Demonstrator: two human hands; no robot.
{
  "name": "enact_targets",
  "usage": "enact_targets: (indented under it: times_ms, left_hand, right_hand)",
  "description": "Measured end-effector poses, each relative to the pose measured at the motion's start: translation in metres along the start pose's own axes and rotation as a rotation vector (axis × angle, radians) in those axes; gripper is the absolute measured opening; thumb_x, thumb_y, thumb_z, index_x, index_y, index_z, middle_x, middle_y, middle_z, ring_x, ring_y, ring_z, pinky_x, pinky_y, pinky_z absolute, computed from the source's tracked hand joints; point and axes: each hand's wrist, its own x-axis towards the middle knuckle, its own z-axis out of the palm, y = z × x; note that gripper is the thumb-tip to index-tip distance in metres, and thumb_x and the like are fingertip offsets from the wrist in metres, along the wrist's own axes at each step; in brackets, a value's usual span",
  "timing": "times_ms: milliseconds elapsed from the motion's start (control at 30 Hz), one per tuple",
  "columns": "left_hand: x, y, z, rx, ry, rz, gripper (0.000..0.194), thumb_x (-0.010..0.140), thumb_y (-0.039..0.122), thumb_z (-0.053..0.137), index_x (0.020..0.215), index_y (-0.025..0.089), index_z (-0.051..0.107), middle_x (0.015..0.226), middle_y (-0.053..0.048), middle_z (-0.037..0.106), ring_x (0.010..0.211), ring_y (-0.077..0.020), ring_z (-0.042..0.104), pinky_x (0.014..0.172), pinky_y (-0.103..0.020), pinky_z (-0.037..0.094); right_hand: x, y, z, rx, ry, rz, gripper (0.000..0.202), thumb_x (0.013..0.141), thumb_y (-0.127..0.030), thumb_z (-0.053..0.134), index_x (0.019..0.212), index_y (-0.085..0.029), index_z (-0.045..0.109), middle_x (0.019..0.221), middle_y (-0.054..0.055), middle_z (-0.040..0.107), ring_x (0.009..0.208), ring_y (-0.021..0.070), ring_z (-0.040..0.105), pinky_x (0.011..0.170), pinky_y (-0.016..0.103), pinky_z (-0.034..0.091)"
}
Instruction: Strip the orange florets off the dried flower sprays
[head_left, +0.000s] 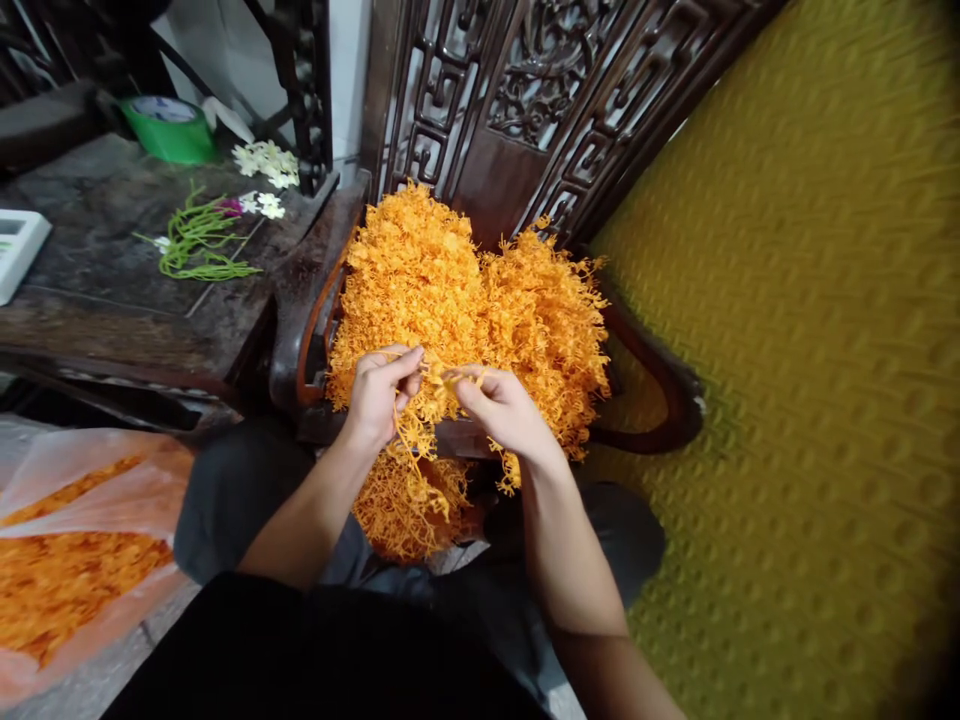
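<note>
My left hand (377,395) is closed in a pinch, with a thin orange strand between thumb and fingers. Facing it, my right hand (501,405) pinches the same kind of strand. Between them runs a curly orange strand (433,385), its loose curls dangling below my left hand. Just behind both hands, a big fluffy heap of curly orange strands (420,270) fills the seat of a dark wooden chair (664,425). A second bunch of orange strands (409,510) sits lower, between my knees. Individual strands blend into the heap where they overlap.
To the left, a dark wooden table (82,260) bears green stems (199,240), white flowers (266,163), a green tape roll (171,128) and a white device (19,250). Below it lies a clear plastic bag (82,500) of orange material. A textured yellow surface (810,350) rises at right.
</note>
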Motion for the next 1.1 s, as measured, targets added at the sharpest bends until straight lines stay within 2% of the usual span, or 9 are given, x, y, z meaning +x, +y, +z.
enact_targets:
  times_ms: [100, 300, 367, 500, 600, 700, 867, 967, 1100]
  left_hand:
    - [0.000, -0.001, 0.001, -0.031, 0.104, 0.052, 0.039, 0.072, 0.042, 0.074, 0.066, 0.014, 0.047, 0.050, 0.004, 0.042, 0.036, -0.0005, 0.030, 0.037, -0.019, 0.012]
    - [0.014, -0.005, -0.003, -0.105, 0.245, 0.106, 0.033, 0.072, 0.036, 0.074, 0.070, 0.014, 0.049, 0.052, 0.005, 0.041, 0.040, -0.0001, 0.033, 0.038, -0.018, 0.014]
    - [0.017, -0.006, -0.005, -0.123, 0.291, 0.116, 0.031, 0.073, 0.035, 0.073, 0.074, 0.014, 0.050, 0.053, 0.006, 0.042, 0.040, -0.0004, 0.034, 0.037, -0.018, 0.014]
    - [0.012, -0.010, 0.000, -0.035, 0.093, 0.068, 0.037, 0.072, 0.042, 0.076, 0.072, 0.014, 0.052, 0.054, 0.005, 0.043, 0.041, -0.0002, 0.037, 0.036, -0.017, 0.014]
    - [0.004, -0.011, 0.007, 0.038, 0.007, 0.066, 0.040, 0.074, 0.046, 0.076, 0.070, 0.013, 0.053, 0.053, 0.004, 0.045, 0.041, -0.0005, 0.037, 0.036, -0.017, 0.016]
    - [0.001, -0.008, 0.009, 0.062, -0.004, 0.081, 0.042, 0.075, 0.048, 0.075, 0.069, 0.013, 0.053, 0.053, 0.004, 0.047, 0.039, -0.0001, 0.036, 0.035, -0.017, 0.018]
    - [0.004, -0.009, 0.005, 0.066, 0.017, 0.079, 0.045, 0.075, 0.052, 0.076, 0.072, 0.013, 0.053, 0.054, 0.005, 0.048, 0.038, 0.0007, 0.036, 0.036, -0.015, 0.018]
    - [0.008, -0.013, 0.001, 0.084, 0.012, 0.085, 0.047, 0.076, 0.054, 0.075, 0.074, 0.013, 0.054, 0.055, 0.005, 0.048, 0.039, 0.0010, 0.036, 0.036, -0.015, 0.019]
    - [0.014, -0.016, -0.007, 0.122, 0.035, 0.086, 0.046, 0.080, 0.054, 0.071, 0.071, 0.012, 0.052, 0.056, 0.004, 0.049, 0.038, 0.0009, 0.035, 0.036, -0.015, 0.019]
  right_hand:
    - [-0.005, -0.012, 0.004, -0.052, -0.097, -0.011, 0.054, 0.102, -0.058, 0.052, 0.069, -0.015, 0.053, 0.062, -0.001, 0.042, 0.056, 0.0082, 0.036, 0.054, 0.024, 0.031]
    - [-0.061, -0.016, 0.000, 0.205, -0.340, 0.150, 0.049, 0.105, -0.050, 0.051, 0.073, -0.014, 0.056, 0.056, -0.003, 0.040, 0.050, 0.0068, 0.033, 0.047, 0.022, 0.025]
    - [-0.075, -0.016, -0.007, 0.283, -0.306, 0.209, 0.048, 0.105, -0.051, 0.051, 0.073, -0.015, 0.056, 0.054, -0.003, 0.040, 0.046, 0.0062, 0.032, 0.043, 0.022, 0.023]
    - [-0.073, -0.015, -0.025, 0.291, -0.016, 0.247, 0.043, 0.106, -0.051, 0.049, 0.083, -0.016, 0.058, 0.054, 0.001, 0.056, 0.040, 0.0070, 0.036, 0.039, 0.022, 0.019]
    - [-0.047, -0.019, -0.042, 0.244, 0.205, 0.114, 0.039, 0.105, -0.050, 0.052, 0.088, -0.016, 0.061, 0.056, 0.002, 0.059, 0.040, 0.0088, 0.043, 0.040, 0.023, 0.018]
    - [-0.005, -0.025, -0.056, 0.170, 0.243, 0.009, 0.039, 0.102, -0.051, 0.057, 0.084, -0.016, 0.059, 0.056, 0.000, 0.054, 0.041, 0.0077, 0.038, 0.042, 0.025, 0.020]
    - [0.109, -0.021, -0.059, -0.163, 0.343, -0.016, 0.036, 0.102, -0.046, 0.052, 0.078, -0.019, 0.045, 0.069, 0.000, 0.048, 0.057, 0.0103, 0.041, 0.054, 0.026, 0.036]
    - [0.176, -0.017, -0.056, -0.512, 0.340, 0.082, 0.041, 0.098, -0.057, 0.056, 0.083, -0.019, 0.049, 0.089, 0.008, 0.061, 0.080, 0.0195, 0.057, 0.082, 0.041, 0.050]
    - [0.209, -0.019, -0.054, -0.700, 0.246, 0.078, 0.049, 0.088, -0.056, 0.069, 0.099, -0.008, 0.065, 0.138, 0.027, 0.054, 0.126, 0.0403, 0.055, 0.109, 0.056, 0.042]
